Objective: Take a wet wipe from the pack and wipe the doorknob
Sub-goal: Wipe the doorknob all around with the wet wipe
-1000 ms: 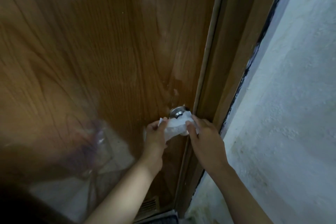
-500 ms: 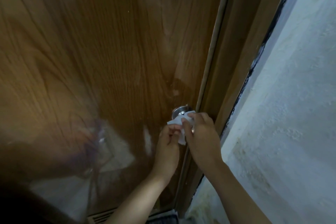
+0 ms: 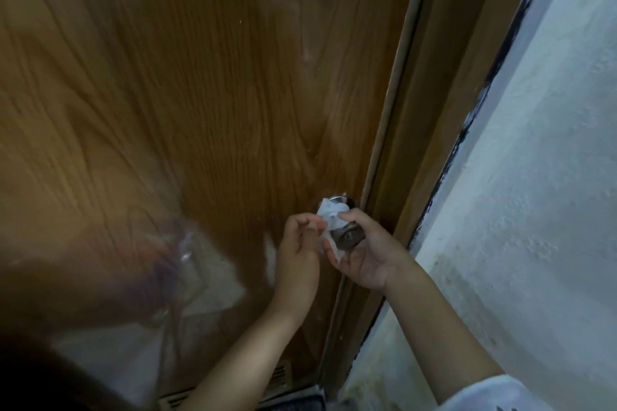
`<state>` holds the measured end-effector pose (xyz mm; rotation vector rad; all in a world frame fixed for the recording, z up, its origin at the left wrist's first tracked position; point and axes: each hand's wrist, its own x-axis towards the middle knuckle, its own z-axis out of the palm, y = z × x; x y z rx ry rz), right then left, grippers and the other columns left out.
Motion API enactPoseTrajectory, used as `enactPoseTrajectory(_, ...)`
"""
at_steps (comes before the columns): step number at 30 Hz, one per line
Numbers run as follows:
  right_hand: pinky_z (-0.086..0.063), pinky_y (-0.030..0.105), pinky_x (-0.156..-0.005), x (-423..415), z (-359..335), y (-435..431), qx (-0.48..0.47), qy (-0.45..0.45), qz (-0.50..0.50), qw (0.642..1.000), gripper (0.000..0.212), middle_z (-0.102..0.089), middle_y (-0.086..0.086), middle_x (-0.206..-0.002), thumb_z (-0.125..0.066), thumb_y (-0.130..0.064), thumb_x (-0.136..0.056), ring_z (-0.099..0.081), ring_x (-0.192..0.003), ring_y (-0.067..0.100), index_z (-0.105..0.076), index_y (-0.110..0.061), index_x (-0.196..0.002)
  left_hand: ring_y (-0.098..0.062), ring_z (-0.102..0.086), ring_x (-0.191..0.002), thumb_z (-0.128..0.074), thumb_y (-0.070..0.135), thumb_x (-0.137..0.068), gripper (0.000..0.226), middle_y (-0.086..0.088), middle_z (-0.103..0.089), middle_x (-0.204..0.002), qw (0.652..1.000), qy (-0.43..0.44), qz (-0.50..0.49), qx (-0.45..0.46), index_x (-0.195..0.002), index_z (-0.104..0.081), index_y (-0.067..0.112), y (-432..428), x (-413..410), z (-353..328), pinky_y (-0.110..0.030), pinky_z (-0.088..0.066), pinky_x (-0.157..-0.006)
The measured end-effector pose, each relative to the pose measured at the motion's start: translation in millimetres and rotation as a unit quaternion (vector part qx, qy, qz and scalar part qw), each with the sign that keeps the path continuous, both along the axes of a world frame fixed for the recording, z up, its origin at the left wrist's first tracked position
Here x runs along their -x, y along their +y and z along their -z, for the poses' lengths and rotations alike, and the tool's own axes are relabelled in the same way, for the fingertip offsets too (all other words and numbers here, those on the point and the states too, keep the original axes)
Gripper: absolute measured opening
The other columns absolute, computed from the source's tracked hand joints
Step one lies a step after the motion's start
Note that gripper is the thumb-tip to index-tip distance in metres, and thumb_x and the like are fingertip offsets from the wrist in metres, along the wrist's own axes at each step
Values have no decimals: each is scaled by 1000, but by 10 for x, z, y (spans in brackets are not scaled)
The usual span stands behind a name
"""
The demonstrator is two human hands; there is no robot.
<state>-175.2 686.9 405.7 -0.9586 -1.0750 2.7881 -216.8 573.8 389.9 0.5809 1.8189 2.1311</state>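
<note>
A round silver doorknob (image 3: 349, 237) sticks out of the brown wooden door (image 3: 200, 93), close to its right edge. A crumpled white wet wipe (image 3: 330, 217) is draped over the knob's top and left side. My right hand (image 3: 364, 250) cups the knob from below and the right, palm turned up, its fingers curled round the knob and the wipe. My left hand (image 3: 300, 240) pinches the wipe's left edge beside the knob. The knob's shiny face shows between my hands. The wipe pack is out of sight.
The wooden door frame (image 3: 420, 143) runs just right of the knob. Beyond it stands a rough white wall (image 3: 534, 210). A vent grille (image 3: 280, 377) sits at the door's foot. Glossy reflections cover the door's lower left.
My right hand has turned palm-up under the knob, uncovering its face. The wipe has shifted to the knob's top and left. My left hand has drawn slightly left.
</note>
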Motion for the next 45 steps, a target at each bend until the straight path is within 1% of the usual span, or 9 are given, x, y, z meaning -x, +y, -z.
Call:
enactPoseTrajectory(4, -57, 23, -56, -4, 44, 33, 29, 23, -10, 999, 46, -71, 15, -90, -69, -28, -76, -68, -67, 20, -59, -7, -116, 13, -58, -79, -38, 15, -97, 18, 6, -60, -93, 999, 41, 3, 4, -95, -56, 18, -7, -4, -14, -3, -44, -66)
enactPoseTrajectory(8, -53, 24, -58, 28, -12, -8, -292, -71, -15, 954, 39, -71, 9, -93, -67, -32, -77, -68, -78, 17, -62, -10, -108, -3, -62, -86, -39, 20, -97, 17, 2, -62, -93, 1000, 22, 21, 8, -99, -56, 16, 5, -1, 23, -17, -47, -72)
enactPoseTrajectory(13, -46, 27, -73, 58, -34, -185, -721, -171, -6, 671, 47, -67, 5, -103, -54, -50, -85, -65, -94, 21, -57, -13, -113, -12, -60, -93, -37, 24, -98, 19, 2, -62, -95, 997, -66, 27, 30, -91, -55, 25, 80, -17, 122, -24, -45, -79)
enactPoseTrajectory(16, -51, 28, -74, 13, 43, -300, -837, -180, 47, 515, 48, -64, 9, -112, -53, -43, -88, -64, -99, 23, -49, -10, -123, -19, -60, -94, -39, 22, -97, 19, -4, -62, -97, 992, -114, 38, 40, -89, -55, 24, 110, -26, 137, -28, -46, -84)
enactPoseTrajectory(19, -57, 28, -59, -58, 299, -295, -888, -96, 133, 430, 55, -68, 15, -102, -73, -36, -73, -69, -84, 25, -53, -8, -116, -17, -59, -92, -39, 24, -97, 16, -4, -61, -96, 992, -113, 36, 31, -91, -54, 23, 122, -23, 117, -26, -46, -81)
enactPoseTrajectory(26, -46, 26, -75, -187, 485, -262, -882, 26, 227, 411, 21, -69, 9, -100, -64, -27, -78, -50, -95, 19, -62, -15, -95, -9, -64, -85, -49, 18, -93, 11, 0, -65, -93, 999, -32, 11, 6, -98, -59, 17, 126, -45, 108, -21, -49, -76)
enactPoseTrajectory(32, -41, -2, -64, -261, 451, -264, -684, 20, 223, 694, 5, -56, 1, -90, -62, -9, -84, -59, -77, 16, -64, -12, -86, 12, -56, -81, -60, 17, -87, 11, 4, -58, -97, 993, 86, -9, 80, -87, -57, 27, 102, -57, 146, -4, -44, -70)
enactPoseTrajectory(34, -42, -1, -61, -252, 369, -232, -632, 33, 248, 734, 11, -60, 2, -89, -64, -9, -83, -58, -79, 9, -60, -18, -86, 16, -54, -78, -61, 14, -86, 13, 7, -58, -94, 992, 93, -9, 83, -86, -57, 26, 91, -69, 149, -2, -43, -69)
enactPoseTrajectory(45, -40, -4, -68, -270, 461, -324, -692, 4, 217, 689, 12, -58, -1, -98, -60, -6, -85, -57, -83, 8, -67, -9, -94, -4, -60, -84, -61, 14, -86, 10, 7, -63, -89, 997, 23, -7, 75, -88, -58, 24, 30, -59, 231, -11, -46, -68)
